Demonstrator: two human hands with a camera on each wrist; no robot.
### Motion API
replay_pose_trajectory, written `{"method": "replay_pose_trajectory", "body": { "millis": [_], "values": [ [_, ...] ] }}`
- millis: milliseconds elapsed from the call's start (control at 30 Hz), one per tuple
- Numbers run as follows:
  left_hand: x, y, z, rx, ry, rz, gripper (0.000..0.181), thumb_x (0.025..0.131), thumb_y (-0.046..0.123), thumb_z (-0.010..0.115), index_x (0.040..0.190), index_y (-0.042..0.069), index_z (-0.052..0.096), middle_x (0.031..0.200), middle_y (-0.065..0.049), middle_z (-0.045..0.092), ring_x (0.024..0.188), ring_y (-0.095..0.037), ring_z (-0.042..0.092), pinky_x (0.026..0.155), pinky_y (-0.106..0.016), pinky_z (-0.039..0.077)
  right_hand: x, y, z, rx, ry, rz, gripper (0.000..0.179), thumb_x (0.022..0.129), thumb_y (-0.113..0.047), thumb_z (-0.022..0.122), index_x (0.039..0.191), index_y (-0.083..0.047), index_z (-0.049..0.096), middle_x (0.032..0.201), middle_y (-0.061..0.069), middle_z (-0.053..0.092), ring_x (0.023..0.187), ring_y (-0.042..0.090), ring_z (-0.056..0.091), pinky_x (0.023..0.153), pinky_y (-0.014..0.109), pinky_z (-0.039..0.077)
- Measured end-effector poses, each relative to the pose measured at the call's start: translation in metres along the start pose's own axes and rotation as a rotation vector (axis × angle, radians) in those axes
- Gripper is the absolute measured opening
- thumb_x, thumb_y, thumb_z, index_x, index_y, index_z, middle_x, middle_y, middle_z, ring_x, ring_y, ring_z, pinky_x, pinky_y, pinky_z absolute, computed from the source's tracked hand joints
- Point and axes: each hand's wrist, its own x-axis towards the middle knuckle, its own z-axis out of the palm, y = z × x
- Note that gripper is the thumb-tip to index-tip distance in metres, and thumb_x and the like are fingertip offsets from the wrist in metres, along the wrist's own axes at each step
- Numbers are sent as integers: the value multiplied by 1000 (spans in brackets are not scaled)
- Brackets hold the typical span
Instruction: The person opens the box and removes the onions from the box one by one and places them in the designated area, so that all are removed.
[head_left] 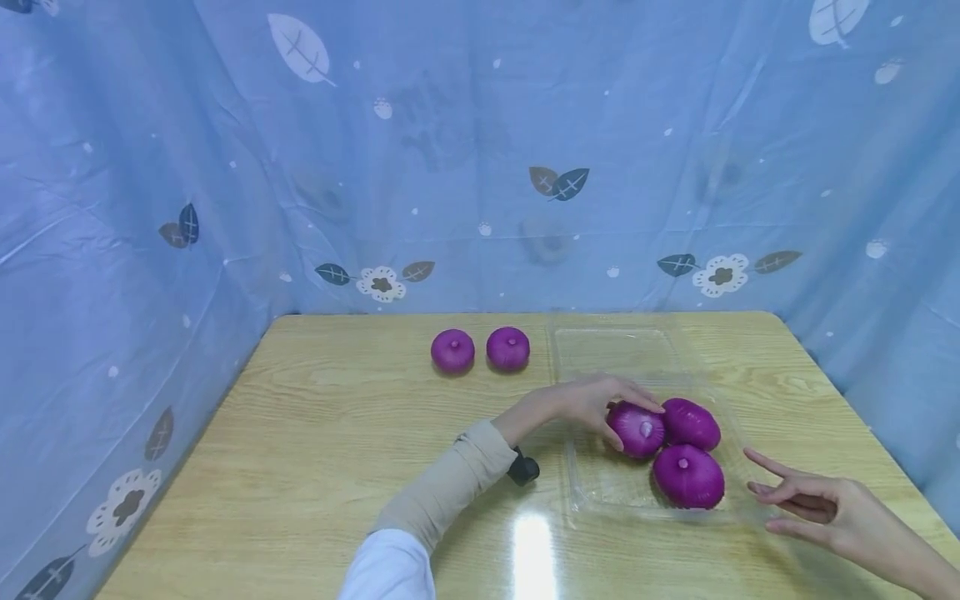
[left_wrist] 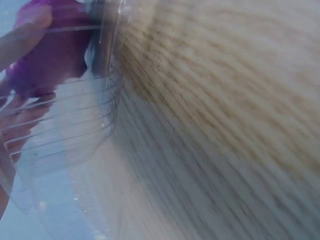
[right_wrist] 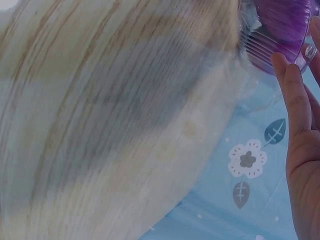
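A clear plastic box (head_left: 611,496) with its lid (head_left: 615,350) folded open toward the back stands on the table's right half. In it lie three purple onions: a left one (head_left: 639,433), one at the back right (head_left: 692,423) and a front one (head_left: 688,477). My left hand (head_left: 596,402) reaches over the box's left wall and grips the left onion, thumb and fingers around it. Seen through ribbed plastic in the left wrist view is that purple onion (left_wrist: 55,47). Beside the box's right wall is my right hand (head_left: 817,504), fingers spread and holding nothing; whether its fingertips touch the plastic I cannot tell.
Two more purple onions, a left one (head_left: 453,351) and a right one (head_left: 508,348), sit near the back edge of the wooden table (head_left: 322,467), left of the lid. Blue patterned curtains (head_left: 480,167) hang behind and along both sides. A small black device (head_left: 523,469) shows under the left wrist.
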Motion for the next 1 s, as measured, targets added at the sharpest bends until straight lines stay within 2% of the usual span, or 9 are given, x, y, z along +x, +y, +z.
{"method": "replay_pose_trajectory", "body": {
  "millis": [100, 167, 367, 467, 533, 600, 700, 833, 1000],
  "values": [
    [-9, 2, -4, 26, 20, 30, 66, 76, 19, 82, 136, 14, 55, 145, -2, 45, 136, -9, 34, 110, -14, 20, 5, -2, 1, -24, -5, -1, 26, 76, 17, 68, 96, 0, 67, 143, -22, 42, 106, 0, 61, 73, 19, 56],
    [-16, 4, -6, -22, 60, 49, 64, 76, 18, 82, 134, 12, 56, 145, -2, 46, 136, -7, 33, 109, -14, 23, 6, -2, 0, -31, -5, 0, 26, 76, 16, 68, 96, 0, 67, 142, -23, 43, 106, 0, 61, 73, 19, 56],
    [-38, 11, -5, -387, 203, 87, 63, 71, 7, 85, 128, 5, 60, 143, -3, 49, 132, -3, 39, 99, -16, 41, 3, -2, -3, 0, -23, 46, 25, 79, 15, 66, 97, -2, 68, 139, -28, 42, 104, -3, 60, 70, 19, 56],
    [-46, 16, -2, -579, 239, 84, 61, 71, 0, 83, 127, 3, 58, 146, -1, 44, 128, -5, 44, 93, -19, 48, 1, -1, -4, 1, -22, 49, 25, 79, 15, 66, 97, -2, 68, 140, -28, 41, 104, -3, 60, 70, 18, 56],
    [-50, 18, 1, -662, 250, 90, 63, 73, -3, 80, 130, 3, 55, 147, -1, 42, 126, -7, 46, 92, -22, 49, 0, -1, -4, 1, -17, 46, 25, 79, 16, 65, 97, -2, 67, 140, -27, 41, 105, -2, 60, 71, 18, 56],
    [-52, 18, 3, -705, 248, 102, 69, 75, -6, 78, 137, 3, 48, 149, -1, 38, 127, -9, 45, 93, -24, 50, 0, -1, -3, 3, -14, 47, 26, 79, 17, 64, 97, -1, 67, 141, -27, 41, 105, -2, 60, 71, 18, 56],
    [-55, 17, 7, -705, 258, 62, 77, 77, -5, 76, 145, 8, 41, 146, 1, 34, 127, -7, 40, 92, -23, 50, -1, -1, -3, 5, -11, 59, 24, 80, 16, 64, 97, -1, 67, 139, -29, 42, 104, -3, 60, 70, 18, 56],
    [-59, 15, 10, -701, 297, 16, 74, 79, -3, 75, 144, 12, 43, 144, 4, 28, 128, -6, 36, 91, -22, 50, -2, 0, -2, 10, -8, 65, 23, 80, 15, 65, 96, -1, 67, 138, -29, 42, 103, -3, 61, 69, 18, 56],
    [-58, 18, 11, -798, 302, 64, 70, 81, -10, 70, 141, 7, 40, 149, 0, 31, 131, -9, 39, 95, -25, 49, -2, 2, -1, 14, -8, 46, 26, 80, 17, 65, 97, -3, 67, 140, -27, 42, 104, -1, 61, 70, 18, 56]
  ]
}}
